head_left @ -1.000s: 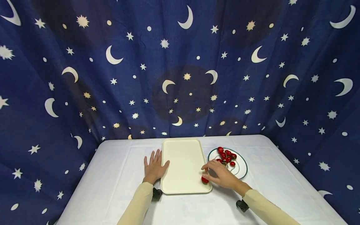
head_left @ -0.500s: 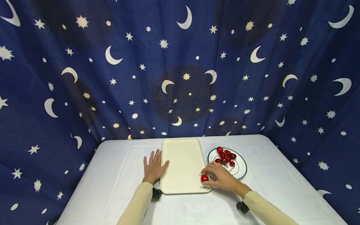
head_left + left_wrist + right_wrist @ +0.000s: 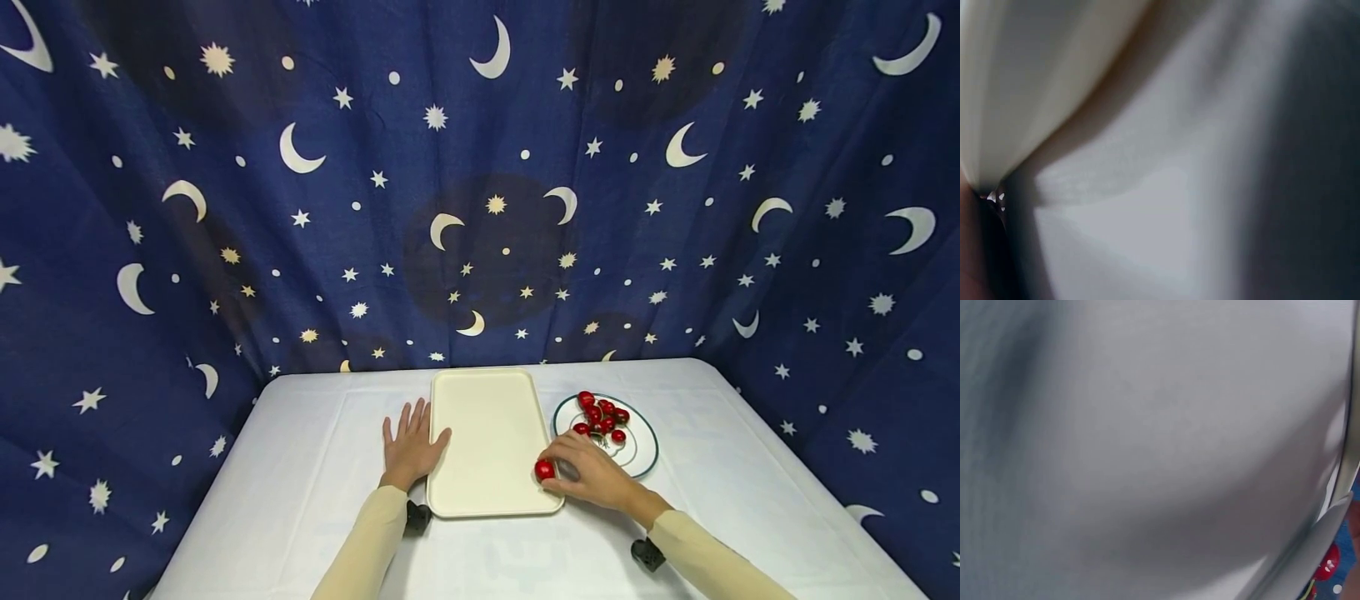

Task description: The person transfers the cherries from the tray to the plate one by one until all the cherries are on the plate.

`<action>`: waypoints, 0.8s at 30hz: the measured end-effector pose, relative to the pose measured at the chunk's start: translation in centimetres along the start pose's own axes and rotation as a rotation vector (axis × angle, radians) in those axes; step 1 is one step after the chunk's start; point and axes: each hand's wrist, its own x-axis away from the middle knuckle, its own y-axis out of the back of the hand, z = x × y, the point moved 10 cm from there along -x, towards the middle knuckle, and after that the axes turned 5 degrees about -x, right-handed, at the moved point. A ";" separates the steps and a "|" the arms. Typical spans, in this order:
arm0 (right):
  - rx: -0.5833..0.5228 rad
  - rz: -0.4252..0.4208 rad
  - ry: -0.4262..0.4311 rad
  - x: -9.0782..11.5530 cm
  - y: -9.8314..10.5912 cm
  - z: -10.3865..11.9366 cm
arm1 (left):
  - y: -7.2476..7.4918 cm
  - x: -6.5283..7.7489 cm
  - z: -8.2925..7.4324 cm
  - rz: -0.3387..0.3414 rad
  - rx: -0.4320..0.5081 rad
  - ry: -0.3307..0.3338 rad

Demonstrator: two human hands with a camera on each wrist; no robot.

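A cream tray (image 3: 487, 442) lies lengthwise on the white cloth. My left hand (image 3: 408, 454) rests flat at its left side, fingers spread, the thumb over the rim. Near the tray's lower right corner, my right hand (image 3: 588, 471) pinches a red cherry (image 3: 544, 470) between thumb and fingers; part of the cherry is hidden by them. Right of the tray, a white plate (image 3: 645, 454) with a dark green rim carries several more cherries (image 3: 606, 408) with stems. In the right wrist view a glossy cherry (image 3: 1329, 562) shows beyond the plate's rim (image 3: 1304, 550).
A white cloth (image 3: 315, 433) covers the table. Behind and to both sides hangs a dark blue curtain (image 3: 360, 225) with moons and stars. Dark wrist cameras sit under both wrists. The left wrist view is mostly blurred cloth (image 3: 1122, 237).
The right fingers have closed around the cherry, which has shifted slightly up the tray. The left hand and the plate of cherries have stayed in place.
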 end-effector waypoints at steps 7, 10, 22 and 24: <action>0.069 -0.135 -0.053 0.1 1.3 -0.7 | 0.0 0.2 0.0 0.004 -0.003 0.000; 0.097 -0.193 -0.077 0.2 1.8 -1.3 | 0.0 0.2 0.0 0.002 0.000 -0.003; 0.094 -0.307 -0.214 0.7 3.4 -3.6 | -0.3 -0.2 0.1 0.004 -0.011 0.002; 0.109 -0.323 -0.219 0.7 3.6 -3.8 | -0.2 -0.2 0.1 0.003 -0.014 0.002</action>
